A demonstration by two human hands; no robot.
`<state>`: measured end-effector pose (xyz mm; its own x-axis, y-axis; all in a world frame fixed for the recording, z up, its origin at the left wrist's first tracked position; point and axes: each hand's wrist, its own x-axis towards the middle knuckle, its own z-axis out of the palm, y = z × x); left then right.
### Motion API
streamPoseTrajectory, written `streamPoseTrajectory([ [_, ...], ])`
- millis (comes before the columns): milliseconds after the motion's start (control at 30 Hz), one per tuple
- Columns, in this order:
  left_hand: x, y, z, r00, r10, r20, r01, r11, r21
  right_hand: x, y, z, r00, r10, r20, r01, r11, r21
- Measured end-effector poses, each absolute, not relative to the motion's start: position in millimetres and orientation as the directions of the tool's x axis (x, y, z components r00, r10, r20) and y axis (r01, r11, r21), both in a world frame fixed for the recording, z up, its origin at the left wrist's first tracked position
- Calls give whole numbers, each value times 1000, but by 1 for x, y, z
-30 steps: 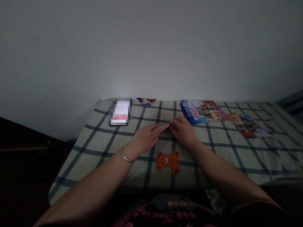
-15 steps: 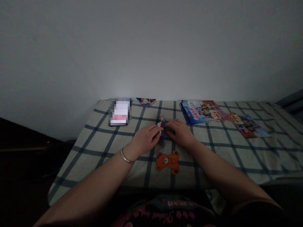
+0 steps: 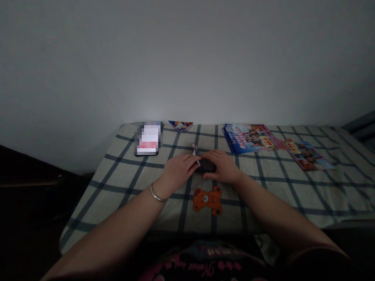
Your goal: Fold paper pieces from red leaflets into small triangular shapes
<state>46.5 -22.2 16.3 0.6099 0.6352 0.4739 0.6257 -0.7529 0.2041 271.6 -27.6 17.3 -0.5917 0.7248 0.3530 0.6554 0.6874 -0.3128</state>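
A small folded piece of printed paper point(image 3: 195, 149), coloured and white, stands on edge between my hands above the checked cloth. My left hand point(image 3: 179, 171), with a silver bangle at the wrist, pinches it from the left between thumb and fingers. On the other side my right hand point(image 3: 222, 167) is arched, its fingertips against the paper and its thumb spread away below them. The paper's lower part is largely hidden by the fingers and shadow.
A phone point(image 3: 148, 139) with a lit, blurred screen lies at the back left. Beside it is a folded paper triangle point(image 3: 181, 125). Stacked printed flyers point(image 3: 249, 137) and a single flyer point(image 3: 309, 155) lie to the right. A wall point(image 3: 187, 62) closes off the table's back.
The folded paper has tilted to the left and sunk lower between the hands. My right thumb has moved away from its fingers and toward me; my left hand has barely moved.
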Motion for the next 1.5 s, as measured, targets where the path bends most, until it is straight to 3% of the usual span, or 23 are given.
streamPoseTrajectory([
  [133,46,-21,18,576,657,487,684,-713,153,269,-28,18,-631,688,359,613,726,-312],
  [467,45,-22,21,551,578,601,686,-724,67,265,-28,18,-622,705,341,629,709,-321],
  [733,45,-17,15,640,582,502,590,-790,164,266,-28,18,-603,712,361,633,702,-326],
  [1233,45,-14,14,754,489,439,544,-839,-1,270,-27,12,-524,764,376,676,642,-363],
  [1500,46,-17,17,752,489,441,539,-842,15,272,-27,8,-466,786,407,675,613,-411],
])
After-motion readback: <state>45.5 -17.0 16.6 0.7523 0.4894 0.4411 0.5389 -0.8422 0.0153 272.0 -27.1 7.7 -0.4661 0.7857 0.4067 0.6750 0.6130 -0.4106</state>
